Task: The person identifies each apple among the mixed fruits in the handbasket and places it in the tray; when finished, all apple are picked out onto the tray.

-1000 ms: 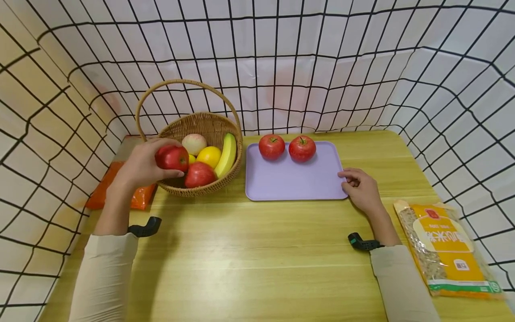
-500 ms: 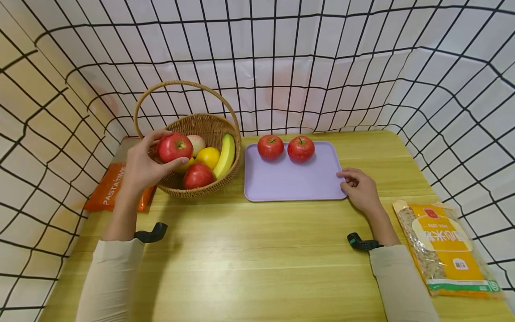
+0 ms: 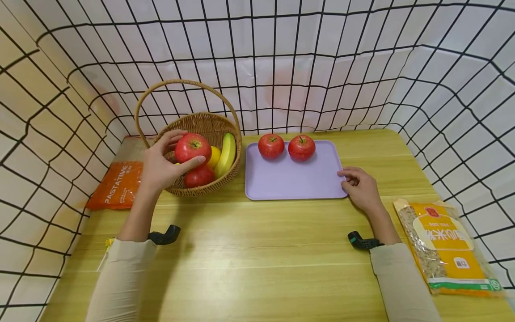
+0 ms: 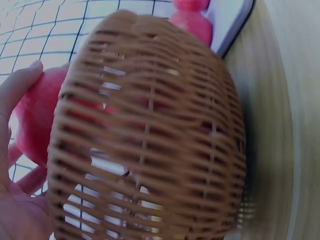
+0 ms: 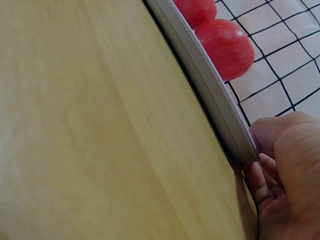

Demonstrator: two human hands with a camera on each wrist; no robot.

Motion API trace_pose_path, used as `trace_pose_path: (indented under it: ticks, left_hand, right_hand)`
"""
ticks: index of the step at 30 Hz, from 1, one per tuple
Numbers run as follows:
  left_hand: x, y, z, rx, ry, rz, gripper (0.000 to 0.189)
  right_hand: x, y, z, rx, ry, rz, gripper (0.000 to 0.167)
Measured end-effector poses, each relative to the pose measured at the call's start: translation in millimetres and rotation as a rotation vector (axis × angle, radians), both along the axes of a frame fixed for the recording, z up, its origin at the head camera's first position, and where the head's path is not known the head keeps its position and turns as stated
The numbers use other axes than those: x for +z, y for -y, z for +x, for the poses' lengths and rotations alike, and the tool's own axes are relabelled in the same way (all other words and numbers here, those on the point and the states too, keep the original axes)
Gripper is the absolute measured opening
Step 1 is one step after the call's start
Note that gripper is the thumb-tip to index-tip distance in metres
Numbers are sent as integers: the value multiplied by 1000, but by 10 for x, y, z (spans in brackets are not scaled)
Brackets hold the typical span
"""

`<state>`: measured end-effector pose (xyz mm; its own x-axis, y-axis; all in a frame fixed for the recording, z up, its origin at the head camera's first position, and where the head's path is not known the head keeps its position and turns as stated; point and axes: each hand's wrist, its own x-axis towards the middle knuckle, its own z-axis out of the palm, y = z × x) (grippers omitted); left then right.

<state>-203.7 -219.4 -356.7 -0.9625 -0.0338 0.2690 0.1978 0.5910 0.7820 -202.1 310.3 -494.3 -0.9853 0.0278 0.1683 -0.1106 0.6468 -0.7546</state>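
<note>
My left hand (image 3: 158, 163) grips a red apple (image 3: 193, 148) over the wicker basket (image 3: 211, 121), thumb at the front and fingers behind. In the left wrist view, the basket's wall (image 4: 150, 130) covers part of that apple (image 4: 35, 120). Inside the basket lie another red fruit (image 3: 199, 178), a partly covered yellow fruit (image 3: 215, 156) and a banana (image 3: 227, 154). My right hand (image 3: 362, 188) pinches the right rim of the lilac tray (image 3: 293, 181), with the thumb above and fingers below. Two red tomatoes (image 3: 271, 146) sit side by side at the tray's back.
An orange pasta bag (image 3: 116, 185) lies left of the basket, partly behind my left arm. On the right is a yellow grain bag (image 3: 446, 246), near my right forearm. The basket's tall handle (image 3: 183, 81) arches up, and a black-gridded white curtain (image 3: 281, 58) encloses the table.
My left hand has lifted the apple and carried it rightward over the basket, now hiding the pale peach. The right hand stays at the tray's rim.
</note>
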Motion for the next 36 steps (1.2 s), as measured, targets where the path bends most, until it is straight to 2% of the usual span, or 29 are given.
trace_pose_path:
  ticks: [6,15,21,30,36]
  left_hand:
    - [-17,-128,-12,-29,24,18,72]
    - [-69,-356,-8,-117,-66,37,71]
    - [-104,-595,15,-188,-71,87,69]
    - [-149,-1000,21,-255,-65,125,71]
    - [-200,-1283,50,-327,-56,97,75]
  right_hand:
    - [-4,-3,-6,-3,-2,3,27]
    - [4,0,-8,-2,0,14,27]
    - [5,2,-2,-7,7,13,27]
    - [-6,0,-4,-10,5,9,27]
    - [1,4,-1,-9,4,5,27]
